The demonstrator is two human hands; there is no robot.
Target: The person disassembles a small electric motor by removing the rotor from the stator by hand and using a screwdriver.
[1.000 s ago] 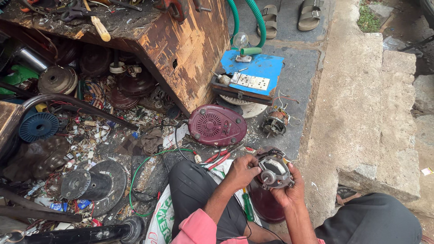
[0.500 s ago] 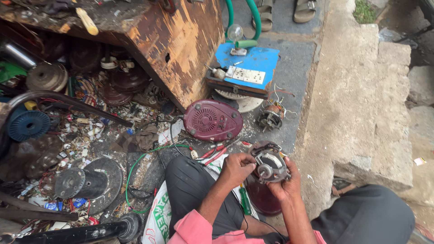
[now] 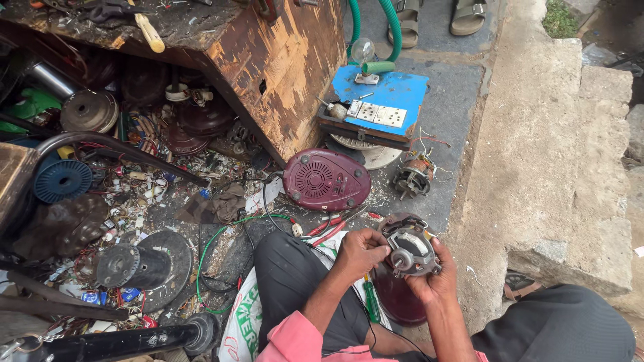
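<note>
The small motor [image 3: 410, 249] is sitting in both hands, just above the person's lap. The right hand [image 3: 436, 278] is cupping it from below, and the left hand [image 3: 360, 251] is pinching its side. Farther off, a maroon cover [image 3: 326, 179] is lying beside a blue board [image 3: 388, 90].

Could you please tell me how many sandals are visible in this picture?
2: a grey sandal at the top edge beside the green hose, and a second sandal just right of it. The frame edge cuts both off; more may lie outside the view.
</note>
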